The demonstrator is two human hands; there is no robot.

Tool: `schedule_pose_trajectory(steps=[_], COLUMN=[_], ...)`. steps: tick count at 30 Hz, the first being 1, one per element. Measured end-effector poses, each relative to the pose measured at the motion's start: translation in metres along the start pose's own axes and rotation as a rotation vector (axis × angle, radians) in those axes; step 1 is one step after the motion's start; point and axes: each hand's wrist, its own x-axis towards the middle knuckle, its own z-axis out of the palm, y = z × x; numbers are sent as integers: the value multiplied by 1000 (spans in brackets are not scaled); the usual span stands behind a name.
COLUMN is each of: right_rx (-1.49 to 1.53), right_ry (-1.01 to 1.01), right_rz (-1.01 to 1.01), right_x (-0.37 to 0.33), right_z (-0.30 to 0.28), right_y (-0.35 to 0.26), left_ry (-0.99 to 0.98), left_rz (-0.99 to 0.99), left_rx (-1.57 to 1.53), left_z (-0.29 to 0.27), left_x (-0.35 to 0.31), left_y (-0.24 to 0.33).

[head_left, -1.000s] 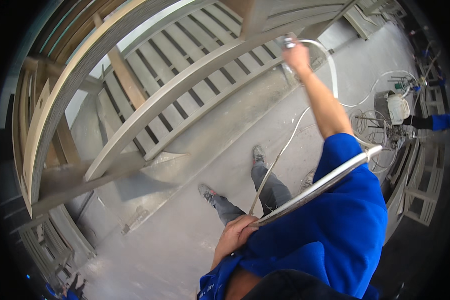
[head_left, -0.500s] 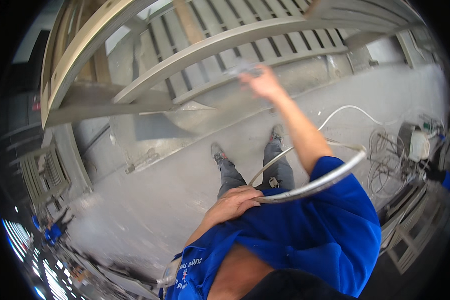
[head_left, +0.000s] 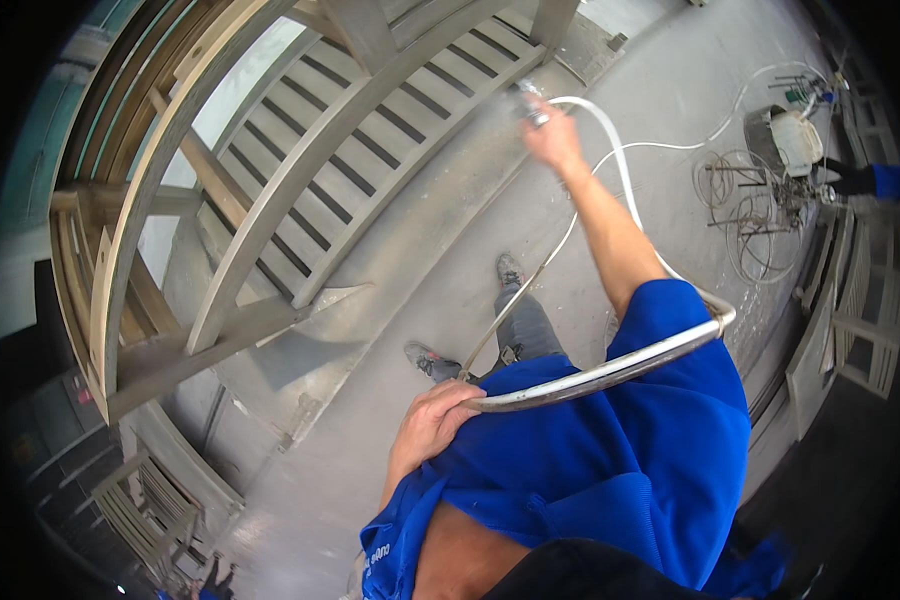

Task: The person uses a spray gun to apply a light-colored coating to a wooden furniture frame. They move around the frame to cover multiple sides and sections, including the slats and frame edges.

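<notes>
A grey, dust-coated concrete floor (head_left: 590, 160) is seen below, in a workshop lined with pale wooden frames. A large slatted wooden structure (head_left: 300, 170) with curved rails is propped across the floor's far left part. The right hand (head_left: 553, 137) is clenched on a spray gun (head_left: 526, 103) beside the slats. A stiff, smooth, whitish hose (head_left: 610, 375) is grasped by the left hand (head_left: 432, 424) against the blue shirt.
</notes>
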Motion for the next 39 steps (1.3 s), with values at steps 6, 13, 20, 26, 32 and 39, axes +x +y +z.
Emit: schedule_pose_trajectory(steps=[6,13,20,26,32,39], right_rx=[-74,123,491,597,829,1181], right_ry=[309,-12,-518,-499,-201,-246], right_rz=[-117,-80,10,207,564,246], right_x=[29,-123,-362,-467,-445,-461], right_z=[-82,-18,83,82,83,-6], right_y=[29,-38,-196,-286,-260,-271], left_ry=[-16,-12,-47,-130,-224,-233], left_rz=[104,68,99,105,9,21], left_rx=[8,-39,-173,-229,-210,-151], left_z=[-1,-29,-89,-121,-134,-116], left_x=[4,-72,-200,-286,-325,-376], left_y=[7,-46,-133,-168,-194,-202])
